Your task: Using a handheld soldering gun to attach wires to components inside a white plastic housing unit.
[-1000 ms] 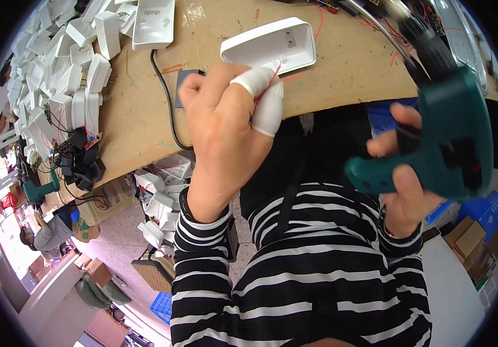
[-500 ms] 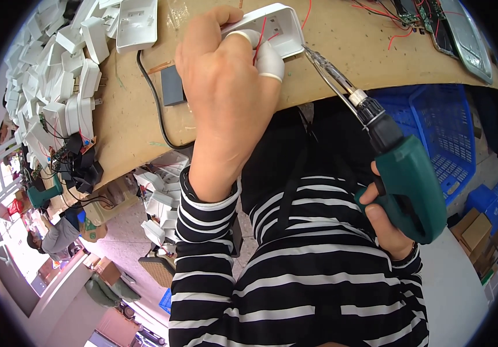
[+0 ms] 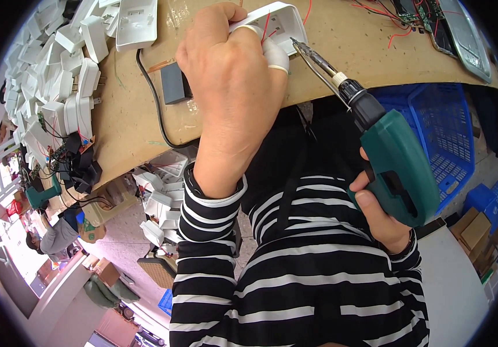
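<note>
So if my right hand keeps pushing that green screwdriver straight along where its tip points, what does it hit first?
Most likely the white plastic casing held by your left hand; the electric screwdriver in your right hand points at it, though depth is unclear.

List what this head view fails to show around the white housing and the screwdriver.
- White plastic housing: its far end is cut off by the top edge; the left hand covers its near side.
- Green electric screwdriver: whether its bit tip touches a screw is too small to tell.
- Right hand: mostly hidden behind the screwdriver body.
</note>
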Tool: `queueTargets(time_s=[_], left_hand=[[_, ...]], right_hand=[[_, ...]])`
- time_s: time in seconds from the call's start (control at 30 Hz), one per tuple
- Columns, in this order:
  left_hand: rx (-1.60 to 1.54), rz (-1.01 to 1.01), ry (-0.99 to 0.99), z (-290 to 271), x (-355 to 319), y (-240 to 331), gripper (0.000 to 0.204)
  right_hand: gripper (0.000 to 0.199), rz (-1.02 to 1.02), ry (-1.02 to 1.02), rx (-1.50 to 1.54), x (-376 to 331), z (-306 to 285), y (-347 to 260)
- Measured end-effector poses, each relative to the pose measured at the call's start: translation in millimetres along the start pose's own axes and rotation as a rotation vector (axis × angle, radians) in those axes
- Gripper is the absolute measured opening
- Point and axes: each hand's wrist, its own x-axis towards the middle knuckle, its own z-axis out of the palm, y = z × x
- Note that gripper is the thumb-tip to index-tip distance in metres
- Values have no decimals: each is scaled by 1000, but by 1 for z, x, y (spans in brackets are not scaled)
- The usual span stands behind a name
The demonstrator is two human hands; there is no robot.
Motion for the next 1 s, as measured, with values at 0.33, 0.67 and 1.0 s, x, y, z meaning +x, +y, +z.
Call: queueTargets(time_s=[0.33,0.67,1.0], left_hand=[[-39,-35,50,4,-2,1,10],[154,70,49,5,-3,2,11],[203,114,32,1,-2,3,12]], right_hand=[[52,3,26,65,7,2,-2],[49,-13,56,-8,13,4,-2],[48,-12,165,190,22,10,-3]])
